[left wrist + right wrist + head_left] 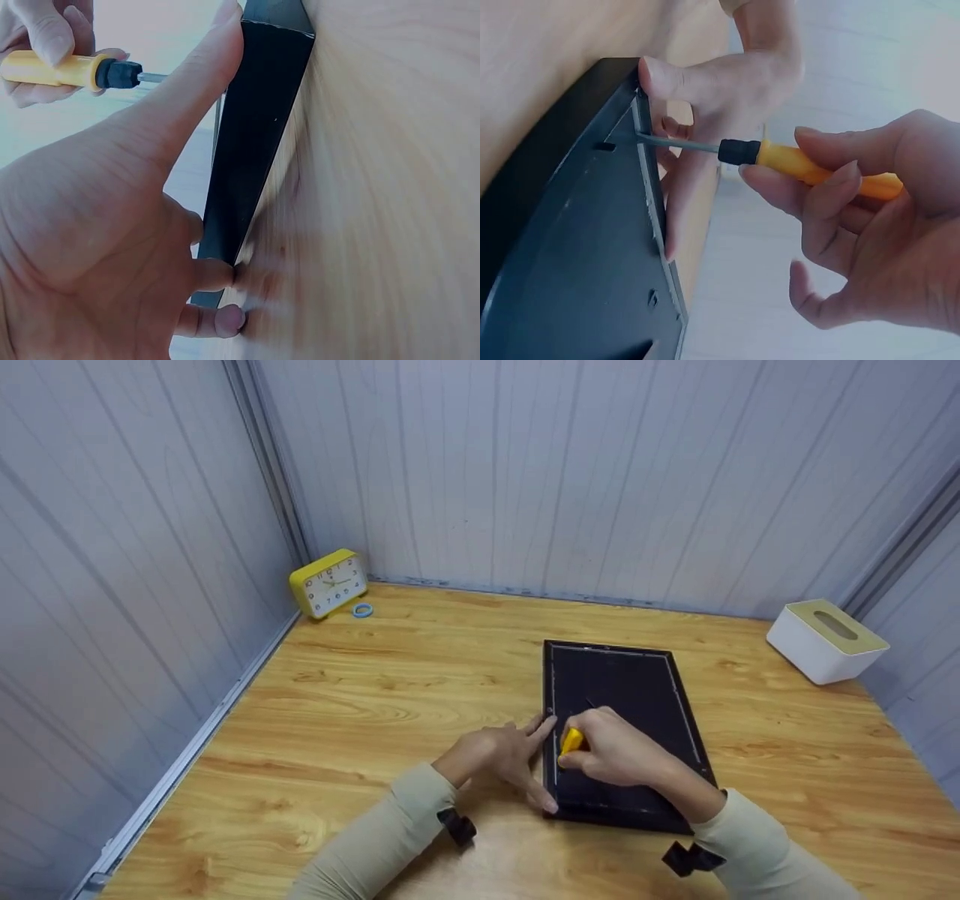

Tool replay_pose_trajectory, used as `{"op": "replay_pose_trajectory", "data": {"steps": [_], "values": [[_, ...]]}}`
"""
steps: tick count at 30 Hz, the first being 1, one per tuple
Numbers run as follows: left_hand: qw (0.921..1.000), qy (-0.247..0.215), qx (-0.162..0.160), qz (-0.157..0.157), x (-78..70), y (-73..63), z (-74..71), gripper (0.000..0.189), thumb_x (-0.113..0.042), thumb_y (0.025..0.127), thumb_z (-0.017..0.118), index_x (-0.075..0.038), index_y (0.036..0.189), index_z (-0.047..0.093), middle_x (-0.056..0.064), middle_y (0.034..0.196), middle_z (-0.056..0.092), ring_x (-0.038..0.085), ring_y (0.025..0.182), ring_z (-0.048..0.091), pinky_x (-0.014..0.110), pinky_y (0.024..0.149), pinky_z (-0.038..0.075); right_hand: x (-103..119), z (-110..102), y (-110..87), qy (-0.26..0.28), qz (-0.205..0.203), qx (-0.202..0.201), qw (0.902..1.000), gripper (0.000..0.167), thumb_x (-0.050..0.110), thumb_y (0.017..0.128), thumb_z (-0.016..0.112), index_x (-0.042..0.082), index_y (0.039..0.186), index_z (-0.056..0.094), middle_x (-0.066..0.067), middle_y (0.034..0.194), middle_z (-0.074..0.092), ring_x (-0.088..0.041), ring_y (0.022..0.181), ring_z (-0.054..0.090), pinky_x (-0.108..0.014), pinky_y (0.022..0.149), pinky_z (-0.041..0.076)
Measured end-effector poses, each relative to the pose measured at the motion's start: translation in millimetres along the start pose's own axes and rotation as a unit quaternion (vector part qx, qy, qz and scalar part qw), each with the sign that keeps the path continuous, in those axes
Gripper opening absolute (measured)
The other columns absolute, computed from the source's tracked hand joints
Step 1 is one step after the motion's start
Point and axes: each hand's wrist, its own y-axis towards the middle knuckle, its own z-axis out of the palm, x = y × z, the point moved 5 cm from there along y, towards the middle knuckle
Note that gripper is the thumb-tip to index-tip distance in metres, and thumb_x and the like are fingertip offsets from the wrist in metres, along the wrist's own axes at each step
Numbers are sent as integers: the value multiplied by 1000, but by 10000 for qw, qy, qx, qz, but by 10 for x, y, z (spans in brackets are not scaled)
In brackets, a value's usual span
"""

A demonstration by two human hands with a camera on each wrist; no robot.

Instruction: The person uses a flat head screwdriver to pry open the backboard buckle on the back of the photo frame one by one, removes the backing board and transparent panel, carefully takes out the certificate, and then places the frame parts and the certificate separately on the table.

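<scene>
A black picture frame (615, 679) lies back side up on the wooden table, a pale line running along the inside of its rim. My left hand (517, 754) presses against its left edge, thumb at the near corner and fingers spread along the side, straight or slightly bent. In my right hand (619, 750) I grip a screwdriver (795, 163) by its yellow handle. Its metal shaft slants down, and in the right wrist view the tip meets the inner edge of the rim, close to a small dark slot (605, 146) in the back panel.
A yellow alarm clock (330, 583) stands in the far left corner, with a small blue ring (362, 610) beside it. At the far right sits a white tissue box (825, 649) with a wood-coloured lid. Pale panel walls (480, 472) border the table at the back and sides.
</scene>
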Motion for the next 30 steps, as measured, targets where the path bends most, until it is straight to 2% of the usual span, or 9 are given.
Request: {"op": "replay_pose_trajectory", "data": {"steps": [6,9,13,15,19,22,26,30], "values": [[10000,-46,-22,63,14,6,-30,139,-86,59,69,-33,160,-9,-3,168,0,37,147,24,52,103,43,-80,-47,-6,88,151,103,9998,10,11,88,76,8,83,69,7,68,59,-6,56,53,-22,51,47],[9999,-31,-41,103,10,15,-44,139,-87,59,69,-33,160,-9,-3,168,0,37,148,23,53,105,41,-158,-136,-53,203,200,258,9993,8,13,87,77,8,87,72,6,72,62,-6,59,55,-22,52,48],[9998,-87,-17,193,10,32,-72,138,-84,62,71,-32,160,-11,-3,168,-2,38,148,20,54,108,37,-306,-479,-98,466,278,87,9985,10,13,84,80,7,91,75,0,82,67,-10,64,56,-22,56,50],[9995,-134,36,292,25,42,-97,135,-81,65,72,-31,160,-11,-1,168,-3,39,148,19,53,111,34,-431,-721,-88,834,438,-208,9953,16,12,84,80,5,98,76,-6,90,68,-11,66,56,-23,58,50],[9942,-685,111,822,92,80,-222,124,-70,76,72,-21,162,-3,6,167,3,31,149,18,45,118,25,-836,-1090,33,1804,893,-836,9760,32,14,88,78,-1,116,73,-18,105,68,-14,68,56,-26,60,51],[9860,-1224,-65,1132,163,162,-365,113,-63,83,70,-15,163,6,9,166,15,24,149,21,40,119,21,-1233,-1188,181,2082,1262,-1180,9627,40,18,90,76,-3,123,69,-15,108,69,-15,74,60,-28,65,52],[9800,-1635,-318,1089,232,347,-490,102,-59,89,66,-20,163,7,5,166,17,23,149,21,42,119,22,-1701,-1126,355,2287,1830,-1221,9483,45,20,93,74,-5,128,65,-5,107,72,-11,83,63,-26,74,52],[9787,-1829,-324,878,285,516,-512,100,-60,90,64,-26,163,4,4,167,10,22,151,15,43,119,21,-1976,-894,489,2918,1998,-1155,9282,46,13,94,71,-10,132,59,-3,102,74,-8,76,57,-21,68,48]]}}
